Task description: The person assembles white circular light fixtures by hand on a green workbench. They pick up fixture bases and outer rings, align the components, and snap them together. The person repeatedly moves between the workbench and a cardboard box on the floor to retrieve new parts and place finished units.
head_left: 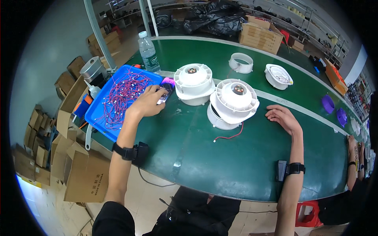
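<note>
My left hand (146,103) lay at the left side of the green worktop (236,165), its grip closed loosely around a phone (165,90) with a lit purple screen, fingers curled over its lower end. Just to the left of that grip, the blue tray (94,114) full of red wires (124,94) overhung the worktop's near-left edge, with cardboard boxes (84,177) stacked below and beyond it. My right hand (284,118) rested flat on the worktop, grip open and holding nothing, fingers spread and pointing left.

Between my two hands, the nearer white fan housing (233,103) stood tilted on its base, and a thin red lead (230,136) trailed from it toward me. The wide stretch of worktop nearer to me than both grips, up to the curved front edge, carried only that lead. To the right of my right grip the green surface ran open toward another person's forearm (351,165) at the far right edge.

Just beyond my left grip stood a second white fan housing (193,83), touching the first. Farther beyond, a water bottle (148,52) stood by the tray's far corner, and a white ring (241,63) and a white round casing (278,76) lay past a pale stripe, well apart from both hands. Two purple parts (334,110) sat far to the right.
</note>
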`<state>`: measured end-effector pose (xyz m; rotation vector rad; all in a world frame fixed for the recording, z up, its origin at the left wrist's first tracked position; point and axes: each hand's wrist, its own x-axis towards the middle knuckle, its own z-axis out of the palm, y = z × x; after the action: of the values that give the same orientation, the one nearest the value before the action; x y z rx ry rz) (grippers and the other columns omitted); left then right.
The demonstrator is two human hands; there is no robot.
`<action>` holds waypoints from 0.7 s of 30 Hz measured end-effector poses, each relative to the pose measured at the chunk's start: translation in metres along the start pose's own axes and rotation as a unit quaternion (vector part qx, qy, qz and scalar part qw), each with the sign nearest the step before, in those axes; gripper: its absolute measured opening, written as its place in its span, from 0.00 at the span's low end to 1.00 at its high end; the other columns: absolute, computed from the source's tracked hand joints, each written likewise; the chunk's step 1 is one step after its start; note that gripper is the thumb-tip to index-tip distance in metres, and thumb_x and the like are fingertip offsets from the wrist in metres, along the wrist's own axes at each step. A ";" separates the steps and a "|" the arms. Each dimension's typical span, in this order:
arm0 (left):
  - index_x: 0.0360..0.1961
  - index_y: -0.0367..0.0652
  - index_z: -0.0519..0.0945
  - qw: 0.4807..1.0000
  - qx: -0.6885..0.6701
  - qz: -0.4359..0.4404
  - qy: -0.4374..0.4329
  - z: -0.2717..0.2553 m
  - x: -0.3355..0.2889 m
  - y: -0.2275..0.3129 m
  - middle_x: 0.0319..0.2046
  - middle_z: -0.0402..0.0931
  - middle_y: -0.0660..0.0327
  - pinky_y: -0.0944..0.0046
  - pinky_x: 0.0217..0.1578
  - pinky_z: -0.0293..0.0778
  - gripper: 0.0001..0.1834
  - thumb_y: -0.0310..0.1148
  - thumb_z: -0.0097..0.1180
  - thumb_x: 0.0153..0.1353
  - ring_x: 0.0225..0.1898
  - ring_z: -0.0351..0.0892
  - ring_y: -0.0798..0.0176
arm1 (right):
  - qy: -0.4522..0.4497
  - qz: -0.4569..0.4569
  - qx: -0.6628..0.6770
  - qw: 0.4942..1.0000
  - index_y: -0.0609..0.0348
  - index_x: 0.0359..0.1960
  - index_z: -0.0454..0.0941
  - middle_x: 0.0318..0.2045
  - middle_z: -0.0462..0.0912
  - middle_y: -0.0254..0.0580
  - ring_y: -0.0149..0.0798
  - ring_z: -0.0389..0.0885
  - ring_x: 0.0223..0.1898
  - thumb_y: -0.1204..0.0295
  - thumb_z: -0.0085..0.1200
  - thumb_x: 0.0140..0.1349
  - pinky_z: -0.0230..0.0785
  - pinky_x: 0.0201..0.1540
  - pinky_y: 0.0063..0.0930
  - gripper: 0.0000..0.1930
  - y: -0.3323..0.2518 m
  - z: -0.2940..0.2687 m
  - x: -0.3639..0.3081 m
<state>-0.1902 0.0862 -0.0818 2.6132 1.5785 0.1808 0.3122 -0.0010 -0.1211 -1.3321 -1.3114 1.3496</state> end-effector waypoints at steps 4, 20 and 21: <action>0.58 0.44 0.72 0.997 0.037 -0.060 0.028 0.022 0.018 -0.010 0.64 0.59 0.45 0.48 0.65 0.57 0.35 0.43 0.66 0.47 0.68 0.52 0.42 | -0.009 -0.010 0.011 1.000 0.68 0.54 0.70 0.41 0.80 0.44 0.32 0.79 0.43 0.70 0.44 0.69 0.72 0.49 0.22 0.16 0.002 -0.001 0.000; 0.53 0.45 0.76 0.997 0.009 -0.051 0.049 0.021 0.022 -0.011 0.61 0.63 0.45 0.51 0.65 0.59 0.32 0.39 0.68 0.44 0.65 0.58 0.43 | -0.003 -0.006 0.011 1.000 0.67 0.55 0.70 0.44 0.80 0.47 0.35 0.79 0.46 0.69 0.42 0.70 0.72 0.52 0.24 0.17 0.008 -0.010 0.001; 0.53 0.45 0.76 0.997 0.005 -0.051 0.057 0.021 0.021 -0.012 0.61 0.63 0.45 0.51 0.65 0.58 0.32 0.39 0.68 0.44 0.65 0.58 0.43 | -0.004 -0.005 0.013 1.000 0.67 0.55 0.70 0.44 0.80 0.47 0.35 0.79 0.46 0.69 0.42 0.70 0.72 0.52 0.24 0.17 0.008 -0.009 0.001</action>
<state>-0.1879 0.1101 -0.1030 2.5637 1.7502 0.3212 0.3224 -0.0001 -0.1286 -1.3019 -1.3005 1.3624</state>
